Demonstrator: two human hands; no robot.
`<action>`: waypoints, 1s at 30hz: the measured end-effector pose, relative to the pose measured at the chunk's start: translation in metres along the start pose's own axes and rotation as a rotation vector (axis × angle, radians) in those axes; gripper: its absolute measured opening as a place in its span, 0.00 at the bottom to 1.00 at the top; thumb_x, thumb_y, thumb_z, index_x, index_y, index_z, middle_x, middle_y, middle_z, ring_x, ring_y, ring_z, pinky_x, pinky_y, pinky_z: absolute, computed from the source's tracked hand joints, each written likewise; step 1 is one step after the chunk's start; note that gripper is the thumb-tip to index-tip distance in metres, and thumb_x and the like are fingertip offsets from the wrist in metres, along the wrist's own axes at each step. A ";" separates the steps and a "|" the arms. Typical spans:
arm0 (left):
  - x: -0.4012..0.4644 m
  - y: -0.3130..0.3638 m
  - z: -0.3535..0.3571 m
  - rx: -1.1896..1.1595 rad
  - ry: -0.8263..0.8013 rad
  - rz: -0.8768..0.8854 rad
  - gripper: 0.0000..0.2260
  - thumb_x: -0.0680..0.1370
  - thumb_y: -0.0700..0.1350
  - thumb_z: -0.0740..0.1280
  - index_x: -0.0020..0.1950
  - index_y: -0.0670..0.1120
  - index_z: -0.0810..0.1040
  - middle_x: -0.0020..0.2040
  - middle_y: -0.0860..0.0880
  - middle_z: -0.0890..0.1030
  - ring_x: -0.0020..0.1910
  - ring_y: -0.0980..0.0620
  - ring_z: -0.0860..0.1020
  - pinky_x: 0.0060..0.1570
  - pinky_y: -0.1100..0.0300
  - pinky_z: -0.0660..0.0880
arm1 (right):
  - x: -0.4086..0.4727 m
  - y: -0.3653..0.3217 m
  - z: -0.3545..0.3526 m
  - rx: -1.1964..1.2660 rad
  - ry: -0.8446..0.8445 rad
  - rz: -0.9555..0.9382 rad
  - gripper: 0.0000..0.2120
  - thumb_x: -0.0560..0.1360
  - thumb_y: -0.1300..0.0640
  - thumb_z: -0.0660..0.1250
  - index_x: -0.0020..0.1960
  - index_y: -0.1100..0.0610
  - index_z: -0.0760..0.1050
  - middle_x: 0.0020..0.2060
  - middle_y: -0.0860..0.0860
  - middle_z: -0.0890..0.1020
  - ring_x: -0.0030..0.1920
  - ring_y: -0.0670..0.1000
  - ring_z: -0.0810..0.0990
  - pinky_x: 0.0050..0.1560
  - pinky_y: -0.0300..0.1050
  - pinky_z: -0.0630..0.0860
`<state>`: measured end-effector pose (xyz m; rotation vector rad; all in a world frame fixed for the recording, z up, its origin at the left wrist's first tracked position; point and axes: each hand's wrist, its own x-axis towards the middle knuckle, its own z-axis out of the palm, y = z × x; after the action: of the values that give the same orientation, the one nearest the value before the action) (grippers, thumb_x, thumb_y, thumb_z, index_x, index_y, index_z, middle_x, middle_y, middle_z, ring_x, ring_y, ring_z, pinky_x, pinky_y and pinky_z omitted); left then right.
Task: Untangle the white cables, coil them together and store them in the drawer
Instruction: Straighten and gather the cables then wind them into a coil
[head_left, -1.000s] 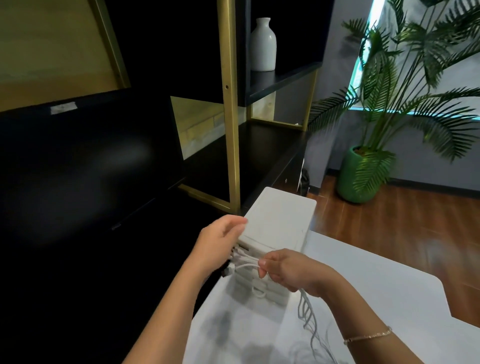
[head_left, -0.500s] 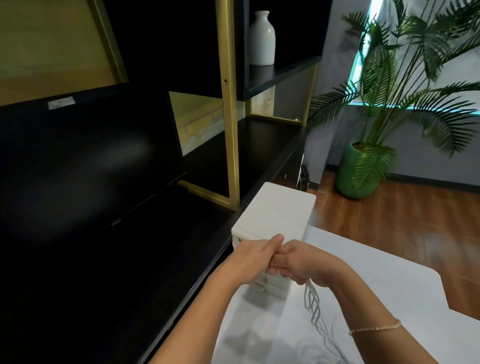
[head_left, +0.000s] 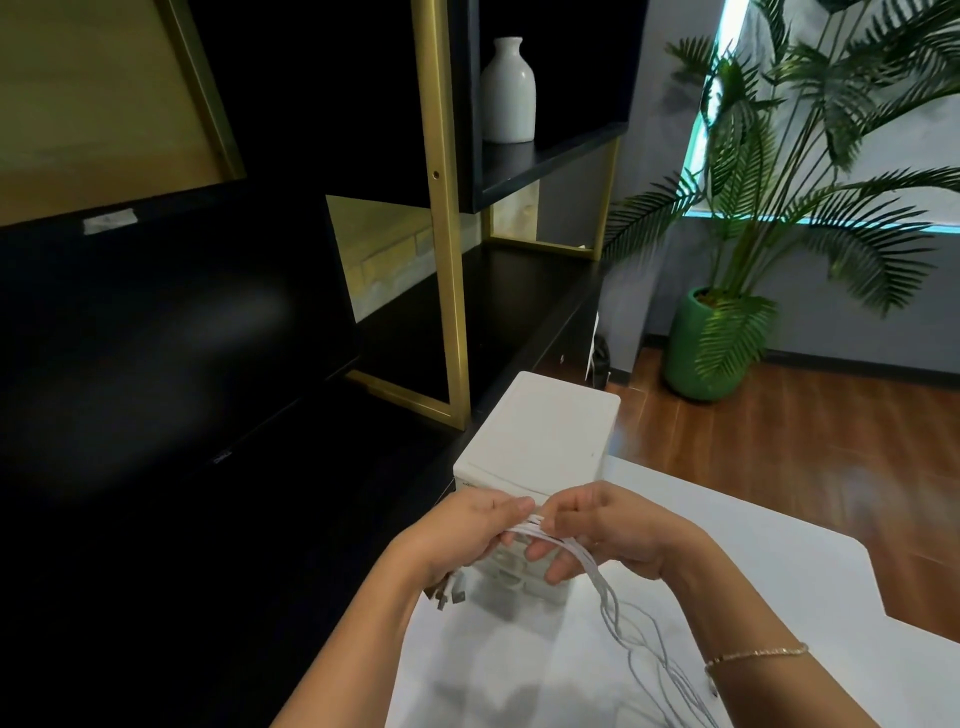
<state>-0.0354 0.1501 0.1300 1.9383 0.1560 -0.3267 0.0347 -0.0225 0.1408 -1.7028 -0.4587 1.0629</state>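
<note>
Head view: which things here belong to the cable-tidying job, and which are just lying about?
Part of the job:
white cables, held in both hands
left hand
right hand
white drawer unit behind the hands
white table

Just lying about:
white vase on the shelf
potted palm
dark monitor

Two bare hands, the left hand (head_left: 470, 535) and the right hand (head_left: 605, 532), meet at one bundle of thin white cables (head_left: 613, 613); the strands are too tangled to count, though several grey-tipped plugs (head_left: 449, 595) hang near the left wrist. One small white plastic drawer unit (head_left: 540, 441) stands on one white bench (head_left: 779, 571). One white ceramic vase (head_left: 508, 91) sits on the far shelf. One palm in a green pot (head_left: 701, 358) stands far right. One gold chain bracelet (head_left: 753, 656) circles the right wrist.
</note>
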 end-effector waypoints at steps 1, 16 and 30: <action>0.000 0.000 0.000 0.006 0.003 0.004 0.19 0.80 0.52 0.61 0.31 0.47 0.70 0.19 0.58 0.65 0.19 0.61 0.60 0.23 0.68 0.58 | -0.001 0.000 -0.001 -0.008 -0.001 -0.004 0.07 0.77 0.64 0.63 0.42 0.59 0.79 0.40 0.55 0.85 0.34 0.52 0.83 0.44 0.45 0.80; -0.003 0.015 -0.009 0.079 0.005 0.027 0.18 0.78 0.51 0.65 0.28 0.48 0.71 0.21 0.57 0.66 0.21 0.59 0.61 0.24 0.67 0.60 | -0.003 0.012 -0.005 -0.269 0.019 -0.010 0.04 0.63 0.59 0.73 0.35 0.59 0.81 0.34 0.53 0.82 0.40 0.48 0.79 0.52 0.46 0.76; -0.008 0.018 -0.023 0.044 0.034 0.032 0.19 0.77 0.52 0.65 0.29 0.47 0.68 0.23 0.54 0.64 0.21 0.58 0.59 0.23 0.68 0.59 | -0.006 0.004 -0.010 -0.234 0.069 -0.050 0.15 0.68 0.50 0.72 0.53 0.50 0.78 0.52 0.50 0.82 0.56 0.51 0.79 0.62 0.46 0.73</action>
<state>-0.0349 0.1644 0.1562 1.9883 0.1410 -0.2778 0.0394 -0.0344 0.1406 -1.9162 -0.5974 0.9402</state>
